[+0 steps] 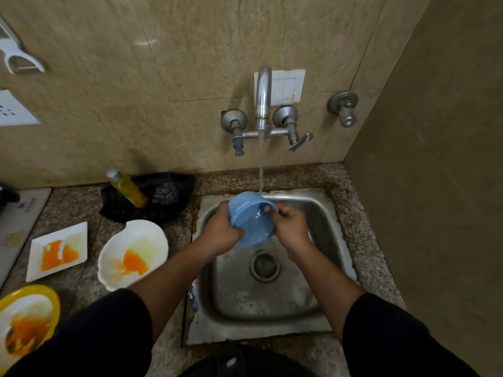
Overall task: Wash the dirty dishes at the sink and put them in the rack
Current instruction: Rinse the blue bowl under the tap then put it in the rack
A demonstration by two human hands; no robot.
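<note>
Blue bowl (pixel 250 227) mid-rinse: my left hand (pixel 220 229) grips it, right hand (pixel 292 224) pinches its rim. Stained white bowl (pixel 153 231), square plate (pixel 79 236) and yellow plate (pixel 53 296) wait beyond my left hand.

Below the grip on the bowl (pixel 251 224), the sink (pixel 272 297) lies open. Tap (pixel 263 96) and stream (pixel 260 175) stand behind; bottle (pixel 128 189), scrubber (pixel 166 194) and plate (pixel 147 235) crowd the left; a wall (pixel 424 186) closes the right.

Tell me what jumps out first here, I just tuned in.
The left hand and right hand hold a blue bowl under water running from the tap, over the steel sink. Left on the counter lie three orange-smeared dishes: a square white plate, a white bowl, a yellow-rimmed plate.
</note>
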